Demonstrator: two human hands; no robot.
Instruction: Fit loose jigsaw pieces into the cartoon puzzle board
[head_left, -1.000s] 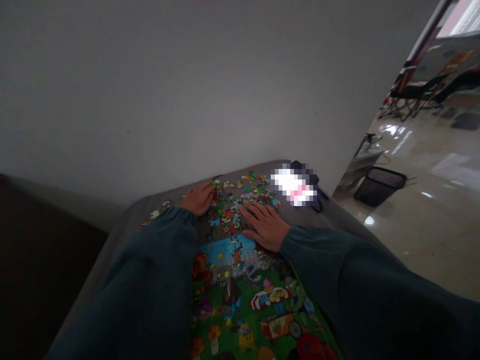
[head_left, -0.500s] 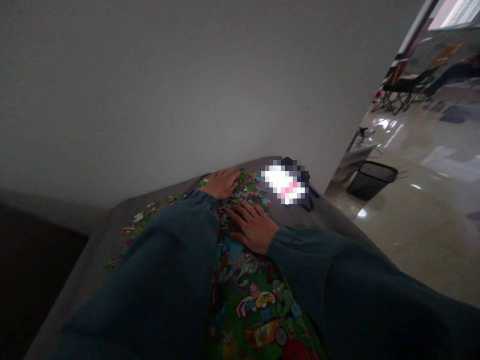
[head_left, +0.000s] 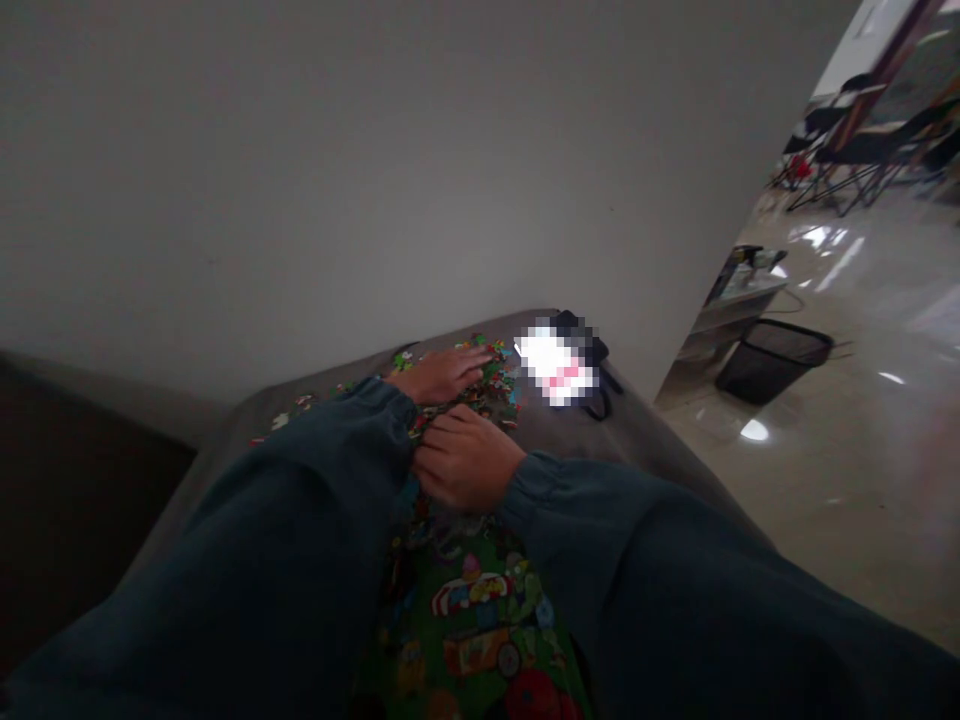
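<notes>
My left hand (head_left: 441,375) lies over loose jigsaw pieces (head_left: 498,378) at the far part of the grey-covered surface, its fingers stretched out to the right. Just nearer to me, my right hand (head_left: 466,462) is closed, its fingers curled down at the far end of the joined jigsaw puzzle (head_left: 472,600). Whatever those fingers may hold is hidden beneath them. The puzzle shows a green scene with a striped-awning cart and cartoon figures. More loose pieces (head_left: 281,420) are scattered to the left, partly behind my left sleeve.
A bright, pixelated screen-like object (head_left: 556,365) with a dark strap lies right of the pieces. A grey wall (head_left: 375,180) stands behind the grey-covered surface (head_left: 645,450). On the shiny floor to the right is a black wastebasket (head_left: 776,360), with folding chairs (head_left: 855,150) farther back.
My right hand has moved left, and its spread fingers have curled in. My left hand stays over the pieces, its fingers closer together. The view has shifted slightly.
</notes>
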